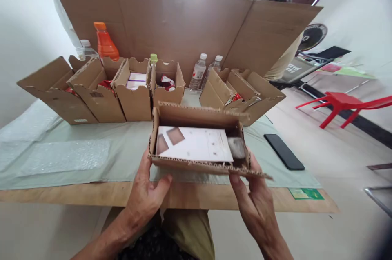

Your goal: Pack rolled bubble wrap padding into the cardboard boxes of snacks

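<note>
An open small cardboard box [196,117] is held up over the table's near edge. Inside it lies a white card or flat packet [196,144] with two brown patches, and a bubble-wrapped item [237,147] at its right end. My left hand [146,194] grips the box's lower left corner from beneath, thumb pointing up. My right hand [255,201] holds the lower right corner, fingers closed on the front flap.
A row of open cardboard boxes [101,92] with red and white packets stands behind, another open box [241,92] at right. Water bottles [197,72], an orange bottle [105,43], bubble wrap sheets [61,156], a black phone [283,152], a cardboard screen [183,23], red chair [343,103].
</note>
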Action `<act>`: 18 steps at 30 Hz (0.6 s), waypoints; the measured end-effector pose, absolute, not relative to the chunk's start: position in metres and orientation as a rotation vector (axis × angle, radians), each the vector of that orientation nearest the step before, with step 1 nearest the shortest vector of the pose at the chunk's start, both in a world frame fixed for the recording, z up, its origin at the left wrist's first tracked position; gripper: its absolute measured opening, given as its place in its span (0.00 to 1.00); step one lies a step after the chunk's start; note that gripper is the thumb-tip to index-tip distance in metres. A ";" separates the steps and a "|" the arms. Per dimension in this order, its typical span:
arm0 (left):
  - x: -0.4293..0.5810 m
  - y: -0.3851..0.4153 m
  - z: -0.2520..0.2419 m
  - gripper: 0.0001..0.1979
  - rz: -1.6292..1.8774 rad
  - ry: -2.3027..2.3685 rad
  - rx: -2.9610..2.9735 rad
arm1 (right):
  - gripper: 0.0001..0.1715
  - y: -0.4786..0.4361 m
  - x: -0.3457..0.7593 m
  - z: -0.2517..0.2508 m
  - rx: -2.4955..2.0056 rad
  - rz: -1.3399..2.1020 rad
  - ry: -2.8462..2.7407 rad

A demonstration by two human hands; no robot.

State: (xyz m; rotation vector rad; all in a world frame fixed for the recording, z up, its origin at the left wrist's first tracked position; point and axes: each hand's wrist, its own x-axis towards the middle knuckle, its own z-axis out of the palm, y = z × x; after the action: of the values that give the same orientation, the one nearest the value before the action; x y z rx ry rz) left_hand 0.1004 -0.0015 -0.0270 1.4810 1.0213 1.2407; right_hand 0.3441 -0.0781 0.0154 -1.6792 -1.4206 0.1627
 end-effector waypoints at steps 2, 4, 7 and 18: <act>0.112 -0.010 -0.040 0.38 1.170 1.037 1.449 | 0.39 -0.096 0.355 0.004 -1.758 0.178 -1.381; 0.118 -0.007 -0.043 0.37 1.166 1.020 1.459 | 0.39 -0.099 0.358 -0.003 -1.767 0.159 -1.354; 0.123 0.020 -0.033 0.31 1.185 0.939 1.499 | 0.40 -0.092 0.353 -0.006 -1.741 0.038 -1.345; 0.151 0.113 -0.021 0.29 0.903 0.724 1.608 | 0.45 -0.129 0.381 -0.064 -1.858 0.134 -1.196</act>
State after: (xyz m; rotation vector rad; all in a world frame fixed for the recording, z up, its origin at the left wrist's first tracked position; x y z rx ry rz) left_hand 0.1511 0.1130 -0.0210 1.6082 0.7239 0.9027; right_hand 0.3806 -0.1287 -0.0643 -1.8582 -1.1961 0.1341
